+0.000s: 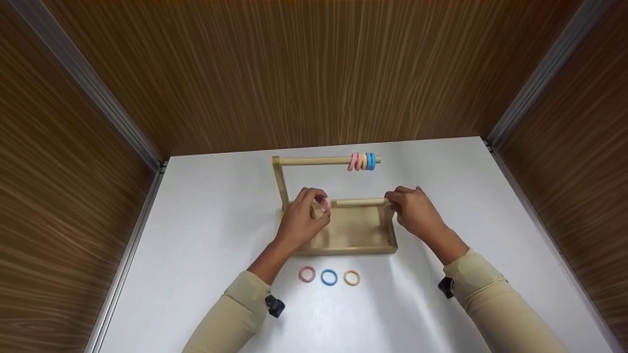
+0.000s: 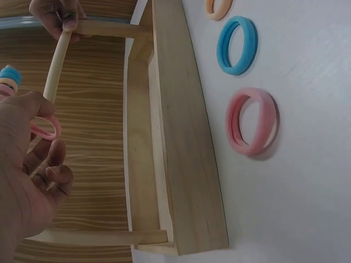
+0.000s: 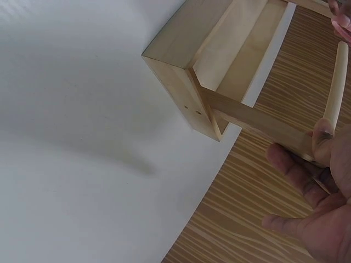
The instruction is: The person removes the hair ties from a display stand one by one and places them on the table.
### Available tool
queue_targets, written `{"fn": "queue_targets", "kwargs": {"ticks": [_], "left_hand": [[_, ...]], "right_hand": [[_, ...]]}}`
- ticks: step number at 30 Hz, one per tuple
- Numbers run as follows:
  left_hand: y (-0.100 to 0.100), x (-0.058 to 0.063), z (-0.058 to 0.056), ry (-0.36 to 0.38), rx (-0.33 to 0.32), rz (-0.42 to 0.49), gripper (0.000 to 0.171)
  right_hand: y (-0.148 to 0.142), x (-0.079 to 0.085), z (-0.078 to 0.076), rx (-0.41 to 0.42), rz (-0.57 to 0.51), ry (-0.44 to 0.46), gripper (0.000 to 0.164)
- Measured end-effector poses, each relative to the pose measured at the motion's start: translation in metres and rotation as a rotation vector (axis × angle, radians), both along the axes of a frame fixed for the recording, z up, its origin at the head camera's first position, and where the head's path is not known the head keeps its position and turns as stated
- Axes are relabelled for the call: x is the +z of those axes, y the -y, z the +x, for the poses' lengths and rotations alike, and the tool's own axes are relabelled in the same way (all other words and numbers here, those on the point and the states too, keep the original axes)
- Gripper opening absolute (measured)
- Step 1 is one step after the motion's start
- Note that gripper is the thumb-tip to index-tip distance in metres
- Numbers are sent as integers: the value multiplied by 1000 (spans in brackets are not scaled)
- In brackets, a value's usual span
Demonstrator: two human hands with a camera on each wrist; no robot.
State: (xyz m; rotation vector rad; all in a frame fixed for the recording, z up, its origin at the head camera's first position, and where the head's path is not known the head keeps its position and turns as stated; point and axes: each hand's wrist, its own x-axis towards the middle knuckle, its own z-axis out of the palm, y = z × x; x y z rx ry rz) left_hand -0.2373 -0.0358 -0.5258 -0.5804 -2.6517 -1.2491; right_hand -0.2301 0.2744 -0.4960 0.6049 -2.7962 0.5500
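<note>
My left hand pinches a pink hair tie between thumb and fingers. The hair tie is at the free end of the lower wooden rod; whether the rod tip is inside the loop, I cannot tell. At the rod's other end, my right hand grips the corner where rod and short upright post meet. Both belong to a wooden stand with a tray base. Pink, peach and blue hair ties hang near the free end of the stand's upper rod.
On the white table, in front of the stand, lie a pink hair tie, a blue one and a peach one in a row. A taller post rises at the stand's left. Wood-grain panels enclose the table.
</note>
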Motion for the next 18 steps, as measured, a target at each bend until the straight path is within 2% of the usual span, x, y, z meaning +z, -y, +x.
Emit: {"fn": "queue_targets", "kwargs": {"ticks": [10, 18], "left_hand": [[21, 0, 13, -31, -31, -92, 37], [41, -1, 28, -61, -63, -240, 37]], "right_hand": [[1, 1, 0, -1, 4, -4, 18], [1, 1, 0, -5, 7, -4, 17]]}}
